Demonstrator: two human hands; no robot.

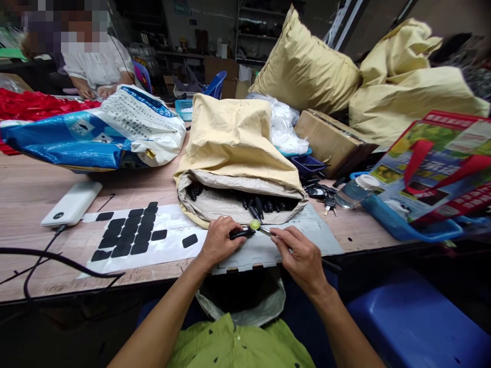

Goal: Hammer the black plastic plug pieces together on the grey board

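My left hand is closed around a small black cylindrical piece that points right. My right hand pinches a thin silvery rod, its far end near the tip of the black piece. Where the two meet sits a small round yellow-green thing; which of them it belongs to, I cannot tell. Just beyond my hands, a cream woven sack lies with its mouth facing me. Several black elongated pieces show inside it. Both hands are over a grey sheet at the table edge.
Left of my hands lies a white sheet with black rounded stickers, then a white power bank with a cable. To the right are keys, a clear jar and a blue tray. An open bag hangs below the edge. Another person sits across.
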